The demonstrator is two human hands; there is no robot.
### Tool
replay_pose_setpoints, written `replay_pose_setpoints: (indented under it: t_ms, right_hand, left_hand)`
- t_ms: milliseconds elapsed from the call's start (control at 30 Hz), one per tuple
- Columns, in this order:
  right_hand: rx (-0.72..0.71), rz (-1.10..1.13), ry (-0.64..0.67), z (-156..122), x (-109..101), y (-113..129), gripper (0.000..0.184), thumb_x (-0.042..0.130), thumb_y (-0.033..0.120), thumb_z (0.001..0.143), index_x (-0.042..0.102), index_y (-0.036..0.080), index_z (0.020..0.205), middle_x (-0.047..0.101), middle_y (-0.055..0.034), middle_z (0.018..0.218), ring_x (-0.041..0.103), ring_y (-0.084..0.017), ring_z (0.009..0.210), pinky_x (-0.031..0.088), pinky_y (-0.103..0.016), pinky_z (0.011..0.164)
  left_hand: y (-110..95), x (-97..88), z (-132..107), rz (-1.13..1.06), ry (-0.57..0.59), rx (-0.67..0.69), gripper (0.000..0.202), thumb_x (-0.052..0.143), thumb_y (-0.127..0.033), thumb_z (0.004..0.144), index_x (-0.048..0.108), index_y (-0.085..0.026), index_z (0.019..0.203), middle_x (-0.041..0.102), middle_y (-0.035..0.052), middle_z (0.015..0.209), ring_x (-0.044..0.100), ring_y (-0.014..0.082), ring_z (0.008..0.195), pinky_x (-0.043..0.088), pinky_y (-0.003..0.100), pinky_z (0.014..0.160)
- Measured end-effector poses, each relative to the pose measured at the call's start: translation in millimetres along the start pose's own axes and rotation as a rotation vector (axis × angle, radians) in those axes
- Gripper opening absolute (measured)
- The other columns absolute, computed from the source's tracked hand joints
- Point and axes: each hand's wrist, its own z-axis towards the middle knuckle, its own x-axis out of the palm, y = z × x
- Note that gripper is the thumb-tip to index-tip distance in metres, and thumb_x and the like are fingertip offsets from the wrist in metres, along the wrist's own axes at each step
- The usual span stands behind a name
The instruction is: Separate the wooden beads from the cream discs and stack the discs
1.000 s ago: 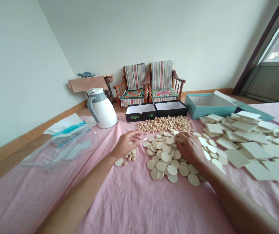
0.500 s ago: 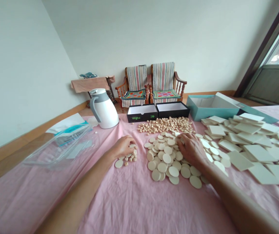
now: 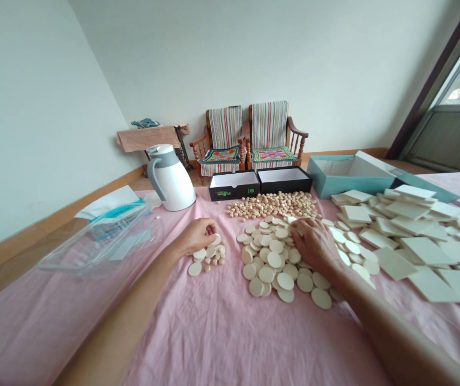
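My left hand (image 3: 198,236) is closed over a small group at left centre, its fingers curled, with a pale round disc (image 3: 216,239) at the fingertips. Below it lie several other discs and a cluster of small wooden beads (image 3: 215,259). On the upper right part of a large heap of round discs (image 3: 275,260) rests my right hand (image 3: 316,240), fingers bent inward and pinched. A small pale piece shows by its thumb, but I cannot make out what it is. Just beyond the heap spreads a pile of wooden beads (image 3: 274,205).
Square pale tiles (image 3: 427,236) are piled at right, before a light blue box (image 3: 350,182). Two black boxes (image 3: 234,192) stand behind the beads. To the left are a white jug (image 3: 176,185) and a clear plastic tray (image 3: 93,246). A pink cloth (image 3: 198,332) covers the table.
My left hand has drawn back slightly up and to the left, uncovering more of the discs beneath it. My right hand stays almost still on the heap.
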Motion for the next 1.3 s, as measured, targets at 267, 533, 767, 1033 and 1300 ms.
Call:
replay_pose_setpoints:
  t_ms: [267, 533, 767, 1033, 1300]
  right_hand:
    - [-0.012, 0.005, -0.007, 0, -3, 2, 0.023, 0.042, 0.028, 0.087, 0.062, 0.019, 0.092, 0.063, -0.0082, 0.103, 0.052, -0.023, 0.095, 0.036, -0.034, 0.080]
    - [-0.013, 0.011, -0.016, 0, -2, 1, 0.023, 0.042, 0.028, 0.088, 0.063, 0.020, 0.093, 0.064, -0.0086, 0.102, 0.052, -0.023, 0.095, 0.037, -0.035, 0.080]
    - [0.003, -0.004, 0.003, 1, -3, 3, 0.025, 0.040, 0.030, 0.089, 0.062, 0.020, 0.094, 0.063, -0.0086, 0.100, 0.052, -0.023, 0.093, 0.036, -0.035, 0.080]
    - [-0.013, 0.000, -0.012, 1, -2, 2, 0.023, 0.041, 0.027, 0.088, 0.062, 0.019, 0.094, 0.064, -0.0088, 0.098, 0.052, -0.022, 0.092, 0.035, -0.034, 0.080]
    - [-0.001, -0.005, 0.007, 1, -1, 0, 0.023, 0.042, 0.029, 0.087, 0.062, 0.020, 0.094, 0.063, -0.0090, 0.099, 0.052, -0.023, 0.092, 0.036, -0.034, 0.079]
  left_hand:
    - [-11, 13.5, 3, -0.213, -0.017, 0.064, 0.016, 0.056, -0.022, 0.073, 0.062, -0.013, 0.085, 0.066, 0.0045, 0.081, 0.061, 0.0139, 0.071, 0.048, 0.024, 0.066]
    - [-2, 28.6, 7, 0.094, 0.045, 0.077, 0.016, 0.055, -0.011, 0.065, 0.069, -0.016, 0.072, 0.068, 0.0009, 0.071, 0.061, 0.0138, 0.066, 0.044, 0.020, 0.060]
    - [-25, 29.1, 56, 0.032, -0.097, 0.114, 0.011, 0.057, -0.012, 0.066, 0.067, -0.015, 0.070, 0.069, 0.0017, 0.073, 0.063, 0.0142, 0.069, 0.047, 0.021, 0.063]
    - [-24, 15.4, 47, -0.001, -0.095, 0.196, 0.019, 0.054, -0.011, 0.070, 0.067, -0.015, 0.084, 0.069, 0.0032, 0.083, 0.062, 0.0137, 0.073, 0.048, 0.022, 0.066]
    - [-13, -4.7, -14, -0.054, 0.324, 0.171, 0.017, 0.057, -0.013, 0.067, 0.067, -0.017, 0.080, 0.068, 0.0018, 0.079, 0.062, 0.0120, 0.064, 0.046, 0.020, 0.059]
